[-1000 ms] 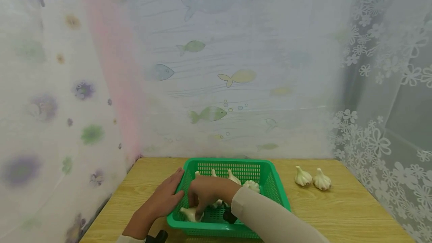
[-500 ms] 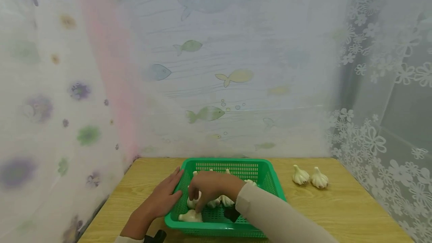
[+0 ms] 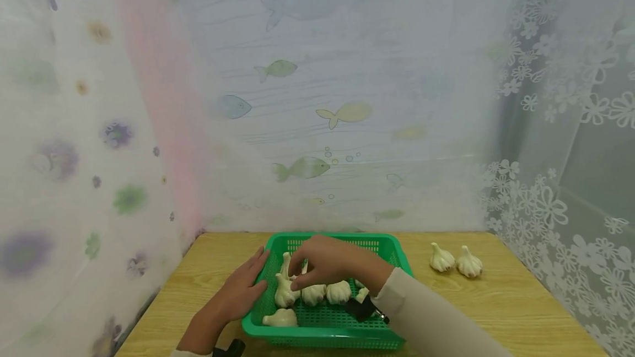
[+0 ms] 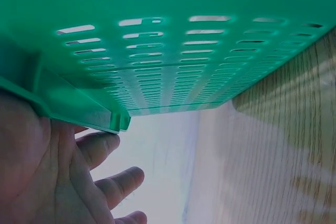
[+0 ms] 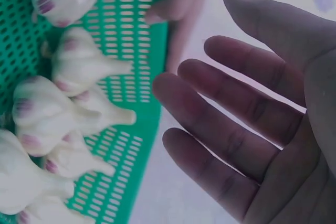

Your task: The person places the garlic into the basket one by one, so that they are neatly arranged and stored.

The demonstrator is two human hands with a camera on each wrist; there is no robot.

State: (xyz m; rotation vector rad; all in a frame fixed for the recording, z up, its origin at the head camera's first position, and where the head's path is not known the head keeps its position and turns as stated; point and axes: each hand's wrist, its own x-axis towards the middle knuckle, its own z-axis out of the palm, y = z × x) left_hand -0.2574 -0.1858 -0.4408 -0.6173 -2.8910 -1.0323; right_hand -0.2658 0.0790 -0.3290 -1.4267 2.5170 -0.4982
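A green plastic basket (image 3: 324,335) holds several white garlic bulbs. One garlic bulb (image 3: 281,318) lies on its side in the near left corner, and another garlic bulb (image 3: 285,294) stands behind it. My left hand (image 3: 239,295) rests against the basket's left rim with its fingers extended; in the left wrist view, fingertips (image 4: 105,144) show under the rim. Over the bulbs hovers my right hand (image 3: 331,260), hiding some of them. In the right wrist view that hand has spread, relaxed fingers and holds nothing.
Two more garlic bulbs, one left (image 3: 441,258) and one right (image 3: 469,262), sit outside the basket on the wooden table (image 3: 476,313). A printed curtain (image 3: 347,70) hangs behind the table, with further sheeting at both sides.
My right hand has let go of the garlic bulb in the near left corner and risen away from it, back and to the right. The left hand stays at the rim.
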